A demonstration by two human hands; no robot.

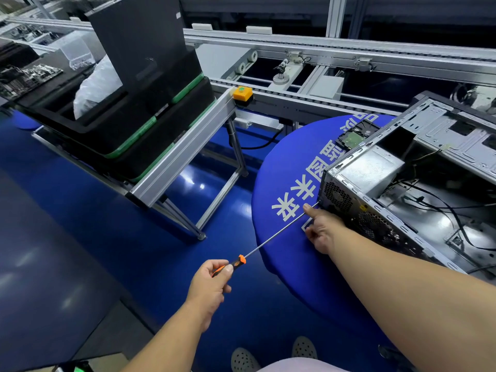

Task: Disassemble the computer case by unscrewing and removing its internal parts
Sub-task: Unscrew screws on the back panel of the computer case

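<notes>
Here the left hand [212,284] curls round the orange-and-black handle of a long steel-shafted screwdriver [271,238], whose tip meets the rear corner of the open grey metal computer case [402,189]. The right hand [320,226] pinches the shaft beside that corner, thumb extended. The case lies on a round blue-clothed table [290,167] with white Chinese characters, above a glossy blue floor [107,210].

- The left hand [212,284] grips the orange-and-black handle of a long screwdriver [271,240].
- Its tip meets the near-left corner of the open computer case [402,183], which lies on the blue counter [284,189].
- The right hand [320,228] rests at the case's rear panel, touching the shaft.
- A hard drive [354,136] lies on the counter just left of the case's far end.
- Black bins [128,124] sit far left.
</notes>
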